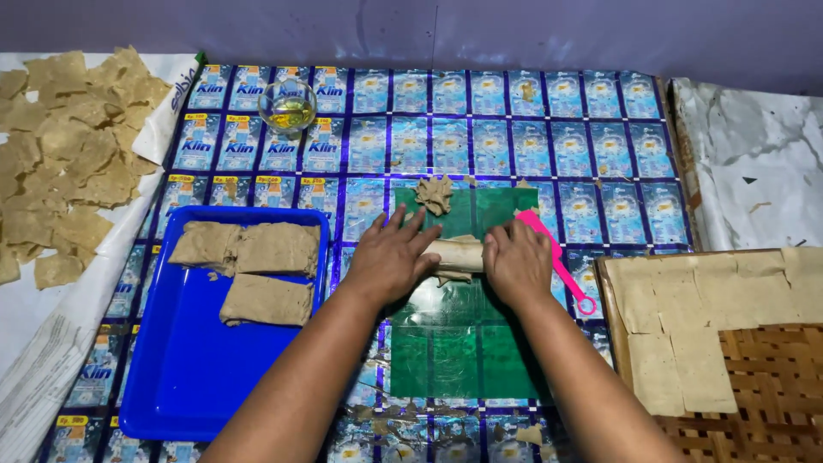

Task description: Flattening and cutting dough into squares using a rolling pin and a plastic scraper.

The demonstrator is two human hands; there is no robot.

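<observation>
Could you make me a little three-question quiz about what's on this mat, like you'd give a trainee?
1. True or false: both hands press on the pale roller.
2. Which colour is the tray that holds the dough slabs? A red, B blue, C white.
3. What lies just beside the right hand, on the green sheet?

Key
1. True: the left hand and right hand rest on it, palms down.
2. B, blue.
3. A pink plastic tool with a ring at its end.

Pale rolling pin [457, 254] (lying crosswise) on beige dough.
</observation>
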